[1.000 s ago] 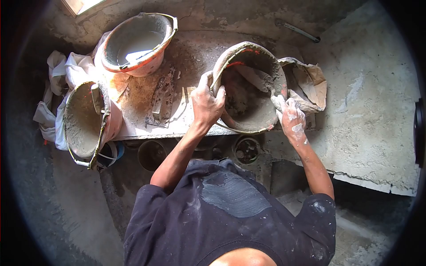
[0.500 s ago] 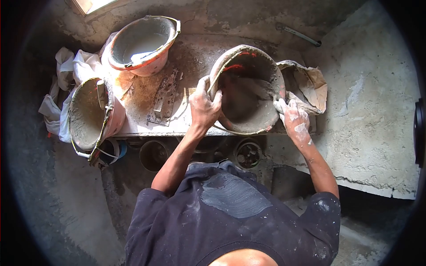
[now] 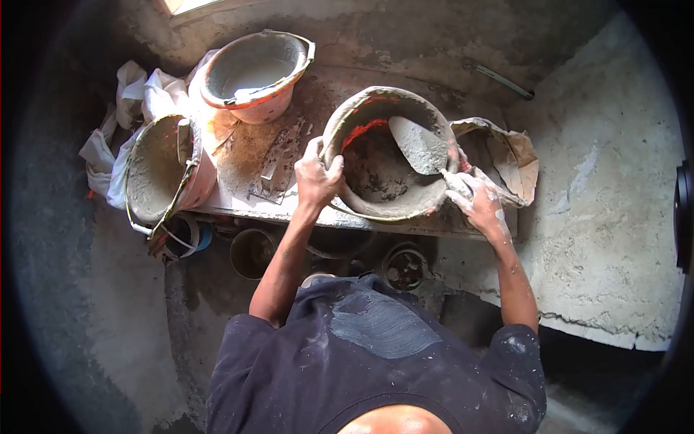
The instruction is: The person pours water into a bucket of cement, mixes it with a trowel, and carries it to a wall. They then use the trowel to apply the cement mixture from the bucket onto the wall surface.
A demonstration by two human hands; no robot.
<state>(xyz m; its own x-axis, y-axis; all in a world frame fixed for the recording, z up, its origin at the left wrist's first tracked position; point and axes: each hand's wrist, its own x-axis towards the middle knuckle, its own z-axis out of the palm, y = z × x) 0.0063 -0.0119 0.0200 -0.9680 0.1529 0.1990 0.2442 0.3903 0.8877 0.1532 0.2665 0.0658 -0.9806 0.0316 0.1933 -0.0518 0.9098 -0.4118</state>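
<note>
Pinching the left rim of the bucket between the thumb and fingers of the left hand. Curling the fingers of the right hand around the handle of the trowel, just beside the right rim, partly hiding the grip. Reaching down into the bucket with the blade, angled up and to the left, grey and grainy on its face. Held at the front of the table, mouth turned up toward the head camera, coated inside with grey residue and showing red patches near the rim. Too hidden at the base to tell how firmly set down.

Lying just right of the bucket, crumpled and open at the top: a paper bag. Lying flat to the left of the left hand, crusted with grey: a flat tool. Standing farther back on the left, pale grey inside, with an orange rim and a raised handle: a second bucket. Leaning outward at the left end, containing an upright stick-like piece against its wall: a third bucket. Heaped behind and beside it: white sacks. Sitting below the front edge, in shadow: two round containers.
</note>
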